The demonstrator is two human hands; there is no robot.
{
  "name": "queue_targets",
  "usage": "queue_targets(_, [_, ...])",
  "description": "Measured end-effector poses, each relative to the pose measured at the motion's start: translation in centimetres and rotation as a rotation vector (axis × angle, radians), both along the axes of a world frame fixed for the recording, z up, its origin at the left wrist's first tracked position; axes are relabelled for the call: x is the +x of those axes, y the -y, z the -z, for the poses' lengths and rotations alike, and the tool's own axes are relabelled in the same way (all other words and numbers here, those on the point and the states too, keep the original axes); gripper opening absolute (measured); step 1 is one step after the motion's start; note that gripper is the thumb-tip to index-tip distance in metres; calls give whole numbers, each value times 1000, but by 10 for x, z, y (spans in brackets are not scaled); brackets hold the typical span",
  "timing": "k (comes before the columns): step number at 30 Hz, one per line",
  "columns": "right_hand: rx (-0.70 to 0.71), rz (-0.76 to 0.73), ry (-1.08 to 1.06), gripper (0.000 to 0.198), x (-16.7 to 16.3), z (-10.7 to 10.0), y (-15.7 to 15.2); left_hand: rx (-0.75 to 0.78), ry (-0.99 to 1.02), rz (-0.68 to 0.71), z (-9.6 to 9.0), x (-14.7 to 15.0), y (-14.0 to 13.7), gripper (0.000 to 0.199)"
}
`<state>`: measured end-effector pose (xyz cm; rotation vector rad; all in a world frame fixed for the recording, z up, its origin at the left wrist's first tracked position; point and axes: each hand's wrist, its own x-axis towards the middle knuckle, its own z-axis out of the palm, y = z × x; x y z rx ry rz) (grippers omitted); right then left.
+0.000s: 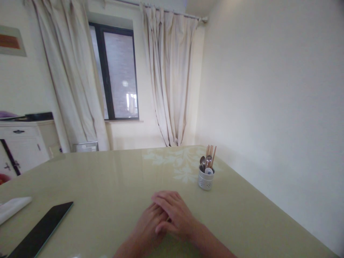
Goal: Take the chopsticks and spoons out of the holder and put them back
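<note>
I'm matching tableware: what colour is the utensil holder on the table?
The utensil holder is white with small dark marks, best seen in the head view.

Two hands [175, 212], one table [107, 186]

Of hands there is one pair, a left and a right. The table carries one cup [206, 182], one black slab [40, 231] and one white object [14, 208]. In the cup, two metal spoons [202, 161] show, with one white piece [209, 171] and several chopsticks [214, 157], too bunched to count. Beyond are two curtains [172, 71], one rod [185, 15], one window [120, 71], one cabinet [24, 143] and one wall picture [12, 41].
</note>
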<state>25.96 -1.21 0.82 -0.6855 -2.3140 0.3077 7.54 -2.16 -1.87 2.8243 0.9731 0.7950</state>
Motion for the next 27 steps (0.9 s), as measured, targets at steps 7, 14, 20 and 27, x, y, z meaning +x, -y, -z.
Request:
queue_targets(7, [324, 922, -764, 74, 65, -12, -40, 166, 47, -167, 4, -25, -13, 44])
queue_targets(14, [91, 1287, -877, 121, 110, 1, -74, 139, 76, -191, 9, -25, -16, 36])
queue_targets(20, [-71, 1259, -855, 119, 112, 25, -89, 140, 105, -200, 6, -25, -15, 36])
queue_targets(27, [-101, 1226, -787, 113, 118, 24, -87, 128, 89, -203, 2, -24, -15, 32])
